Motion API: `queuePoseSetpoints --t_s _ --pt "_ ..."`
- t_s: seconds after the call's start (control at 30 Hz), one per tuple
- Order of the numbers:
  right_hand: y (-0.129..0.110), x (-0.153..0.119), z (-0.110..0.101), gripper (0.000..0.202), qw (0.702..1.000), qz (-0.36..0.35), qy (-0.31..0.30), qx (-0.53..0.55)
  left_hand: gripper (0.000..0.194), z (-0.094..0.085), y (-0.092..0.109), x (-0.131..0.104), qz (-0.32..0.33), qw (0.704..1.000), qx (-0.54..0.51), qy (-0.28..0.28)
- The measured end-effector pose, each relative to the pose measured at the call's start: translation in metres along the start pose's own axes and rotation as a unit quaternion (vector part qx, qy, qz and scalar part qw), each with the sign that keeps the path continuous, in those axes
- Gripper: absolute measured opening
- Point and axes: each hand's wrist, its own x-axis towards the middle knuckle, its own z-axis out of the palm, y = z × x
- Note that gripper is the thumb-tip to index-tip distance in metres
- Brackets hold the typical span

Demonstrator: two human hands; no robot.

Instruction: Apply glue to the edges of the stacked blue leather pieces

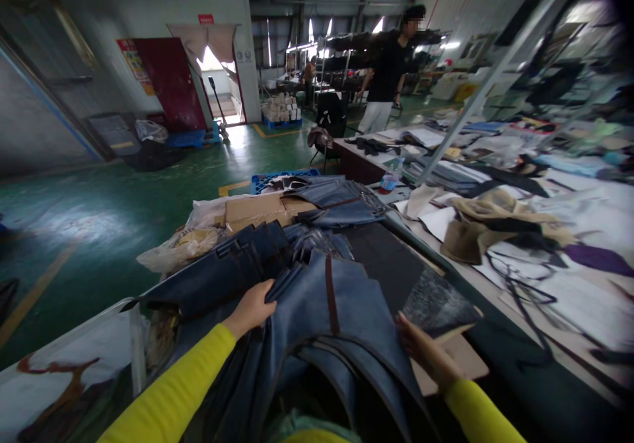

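Note:
My left hand [251, 309] is closed on the upper left edge of a stack of dark blue, leather-like cut pieces [302, 301]. The pieces have curved lower edges that fan out toward me, and a brown strip [331, 294] crosses the top one. At the stack's right edge is my right hand [428, 350], its fingers stretched out beside the top piece; whether they touch it is hard to see. More folded blue pieces [247, 258] lie beyond my left hand. A dark scuffed board [436, 301] and a brown cardboard piece [458, 357] lie near my right hand.
Behind the stack are a cardboard box [252, 210], a plastic bag [183, 248] and another blue pile [341, 199]. Fabric scraps and a tan cloth [475, 232] cover the right-hand table, with a slanted metal pole [460, 123]. A person [386, 76] stands beyond it.

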Motion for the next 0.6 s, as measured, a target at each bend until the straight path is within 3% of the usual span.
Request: queuePoseSetpoints --t_s 0.1,0.17,0.23,0.4,0.6 --pt "0.032 -0.009 0.011 0.063 0.987 0.106 -0.106 0.062 0.046 0.003 0.017 -0.027 0.107 0.993 0.049 -0.018" --pt "0.04 -0.018 0.025 0.064 0.968 0.164 -0.153 0.111 0.048 0.004 0.027 -0.041 0.174 0.981 0.077 -0.042" --pt "0.039 -0.026 0.031 0.062 0.95 0.213 -0.179 0.138 0.051 0.006 0.035 -0.049 0.194 0.975 0.089 -0.056" --pt "0.021 -0.057 0.021 0.05 0.969 0.179 -0.15 0.086 0.056 0.011 0.044 -0.054 0.166 0.981 0.079 -0.054" --pt "0.003 -0.102 0.004 0.059 0.977 0.104 -0.16 0.095 0.06 0.007 0.067 -0.052 0.17 0.98 0.088 -0.049"
